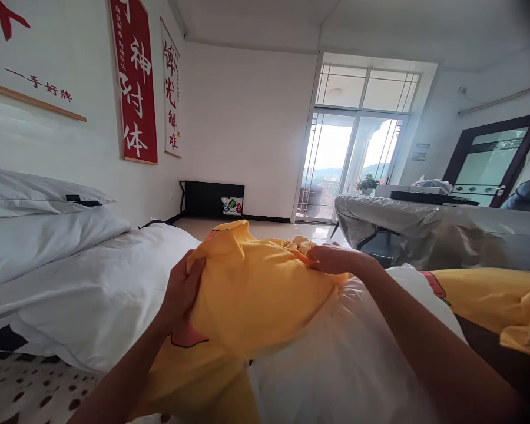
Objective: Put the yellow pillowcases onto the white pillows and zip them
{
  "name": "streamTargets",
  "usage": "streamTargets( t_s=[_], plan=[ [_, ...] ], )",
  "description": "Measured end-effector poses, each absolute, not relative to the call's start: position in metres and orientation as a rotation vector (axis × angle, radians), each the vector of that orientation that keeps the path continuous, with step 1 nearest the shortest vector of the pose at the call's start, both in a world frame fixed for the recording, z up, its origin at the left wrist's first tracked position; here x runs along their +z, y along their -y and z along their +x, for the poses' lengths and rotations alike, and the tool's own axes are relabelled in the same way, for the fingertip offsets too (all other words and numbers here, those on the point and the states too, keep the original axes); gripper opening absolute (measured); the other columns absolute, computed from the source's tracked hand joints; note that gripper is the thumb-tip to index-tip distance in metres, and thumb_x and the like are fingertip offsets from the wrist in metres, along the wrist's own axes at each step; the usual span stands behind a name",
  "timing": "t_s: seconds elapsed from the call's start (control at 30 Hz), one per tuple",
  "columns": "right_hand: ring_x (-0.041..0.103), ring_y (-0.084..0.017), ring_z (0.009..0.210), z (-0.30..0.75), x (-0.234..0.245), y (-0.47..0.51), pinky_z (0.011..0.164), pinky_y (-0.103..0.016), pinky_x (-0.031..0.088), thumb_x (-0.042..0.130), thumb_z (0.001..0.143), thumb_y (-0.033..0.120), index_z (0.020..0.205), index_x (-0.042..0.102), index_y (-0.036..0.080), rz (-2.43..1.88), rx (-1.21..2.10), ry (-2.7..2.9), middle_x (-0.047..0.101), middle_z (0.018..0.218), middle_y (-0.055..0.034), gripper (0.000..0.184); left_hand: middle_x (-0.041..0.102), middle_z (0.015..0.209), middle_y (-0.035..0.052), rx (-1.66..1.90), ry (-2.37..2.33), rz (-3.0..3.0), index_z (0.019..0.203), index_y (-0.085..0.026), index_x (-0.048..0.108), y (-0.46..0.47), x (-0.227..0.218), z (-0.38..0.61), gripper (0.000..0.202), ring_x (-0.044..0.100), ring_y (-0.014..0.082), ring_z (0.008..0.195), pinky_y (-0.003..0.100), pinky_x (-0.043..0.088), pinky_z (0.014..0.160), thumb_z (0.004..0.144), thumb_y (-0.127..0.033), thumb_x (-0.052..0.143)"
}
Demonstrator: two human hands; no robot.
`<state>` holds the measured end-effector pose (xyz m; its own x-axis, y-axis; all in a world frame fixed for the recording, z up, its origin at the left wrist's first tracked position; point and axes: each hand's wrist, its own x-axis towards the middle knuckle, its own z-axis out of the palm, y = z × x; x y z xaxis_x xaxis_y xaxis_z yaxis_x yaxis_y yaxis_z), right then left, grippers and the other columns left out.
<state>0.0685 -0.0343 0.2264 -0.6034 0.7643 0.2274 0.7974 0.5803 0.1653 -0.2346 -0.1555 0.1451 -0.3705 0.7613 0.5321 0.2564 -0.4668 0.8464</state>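
Observation:
A yellow pillowcase [256, 288] with pinkish-red printed patches is stretched between my two hands, partly over a white pillow [357, 353] at the lower right. Its cloth is bunched up along the far edge. My left hand [183, 285] is closed on the left side of the pillowcase, thumb on top. On the far right edge, my right hand [333, 258] grips the gathered cloth, its fingertips partly hidden in the folds. White pillow surface shows below my right forearm.
White pillows [92, 282] lie stacked at the left on a spotted sheet [30, 388]. Another yellow cloth [486, 294] lies at the right. Beyond stands a plastic-covered table [380, 215] with a potted plant [368, 184]. A black folded panel [207, 199] leans against the far wall.

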Motion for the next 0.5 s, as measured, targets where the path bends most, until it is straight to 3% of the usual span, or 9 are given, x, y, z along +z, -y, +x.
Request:
streamTargets(
  t_s=[0.03, 0.07, 0.13, 0.2, 0.27, 0.33, 0.4, 0.5],
  plan=[
    [0.062, -0.023, 0.082, 0.054, 0.235, 0.040, 0.081, -0.038, 0.043, 0.059, 0.073, 0.024, 0.079, 0.066, 0.018, -1.294, -0.376, 2.657, 0.068, 0.082, -0.0085, 0.011, 0.052, 0.070, -0.0032, 1.925, -1.350, 1.485, 0.080, -0.019, 0.055, 0.156, 0.143, -0.233, 0.029, 0.046, 0.0117, 0.067, 0.019, 0.039, 0.058, 0.085, -0.047, 0.050],
    [0.059, -0.026, 0.096, 0.038, 0.243, 0.046, 0.089, -0.041, 0.040, 0.058, 0.075, 0.025, 0.097, 0.064, 0.018, -1.212, -0.335, 2.657, 0.066, 0.099, -0.0110, 0.024, 0.051, 0.069, -0.0036, 1.958, -1.336, 1.472, 0.079, -0.019, 0.054, 0.157, 0.140, -0.231, 0.029, 0.045, 0.0115, 0.067, 0.019, 0.039, 0.058, 0.086, -0.047, 0.049],
    [0.048, -0.025, 0.117, 0.000, 0.257, 0.059, 0.097, -0.041, 0.035, 0.058, 0.079, 0.032, 0.128, 0.048, 0.021, -0.869, -0.109, 2.659, 0.054, 0.127, -0.0117, 0.052, 0.047, 0.066, -0.0044, 2.010, -1.330, 1.458, 0.075, -0.019, 0.050, 0.158, 0.137, -0.228, 0.030, 0.044, 0.0111, 0.065, 0.019, 0.038, 0.057, 0.087, -0.046, 0.047],
    [0.049, -0.022, 0.114, -0.039, 0.262, 0.069, 0.091, -0.035, 0.040, 0.061, 0.078, 0.041, 0.135, 0.040, 0.024, -0.506, 0.217, 2.632, 0.052, 0.130, -0.0087, 0.063, 0.045, 0.063, -0.0048, 2.011, -1.415, 1.506, 0.072, -0.019, 0.048, 0.163, 0.136, -0.227, 0.030, 0.041, 0.0106, 0.061, 0.019, 0.036, 0.054, 0.088, -0.045, 0.046],
    [0.055, -0.017, 0.089, -0.070, 0.259, 0.073, 0.073, -0.028, 0.043, 0.056, 0.080, 0.047, 0.117, 0.053, 0.021, -0.332, 0.500, 2.555, 0.061, 0.106, -0.0047, 0.046, 0.044, 0.059, -0.0047, 1.975, -1.572, 1.595, 0.070, -0.019, 0.048, 0.169, 0.137, -0.229, 0.030, 0.040, 0.0107, 0.057, 0.020, 0.034, 0.051, 0.088, -0.043, 0.044],
    [0.047, -0.011, 0.065, -0.092, 0.252, 0.074, 0.057, -0.023, 0.035, 0.048, 0.084, 0.047, 0.087, 0.058, 0.017, -0.298, 0.645, 2.435, 0.055, 0.074, 0.0012, 0.031, 0.044, 0.056, -0.0046, 1.925, -1.692, 1.678, 0.070, -0.019, 0.049, 0.177, 0.137, -0.234, 0.029, 0.040, 0.0111, 0.055, 0.020, 0.034, 0.051, 0.088, -0.041, 0.044],
    [0.035, -0.008, 0.057, -0.103, 0.248, 0.074, 0.052, -0.021, 0.027, 0.046, 0.085, 0.042, 0.069, 0.049, 0.017, -0.274, 0.636, 2.306, 0.040, 0.062, 0.0044, 0.030, 0.052, 0.064, -0.0032, 1.904, -1.695, 1.722, 0.081, -0.019, 0.053, 0.184, 0.133, -0.241, 0.024, 0.047, 0.0123, 0.059, 0.021, 0.038, 0.054, 0.087, -0.041, 0.045],
    [0.028, -0.007, 0.058, -0.106, 0.251, 0.075, 0.051, -0.021, 0.022, 0.048, 0.082, 0.035, 0.063, 0.037, 0.018, -0.236, 0.581, 2.159, 0.030, 0.061, 0.0055, 0.028, 0.060, 0.083, 0.0000, 1.798, -1.633, 1.734, 0.099, -0.020, 0.054, 0.190, 0.116, -0.254, 0.027, 0.055, 0.0147, 0.073, 0.023, 0.044, 0.064, 0.085, -0.042, 0.047]
  ],
)
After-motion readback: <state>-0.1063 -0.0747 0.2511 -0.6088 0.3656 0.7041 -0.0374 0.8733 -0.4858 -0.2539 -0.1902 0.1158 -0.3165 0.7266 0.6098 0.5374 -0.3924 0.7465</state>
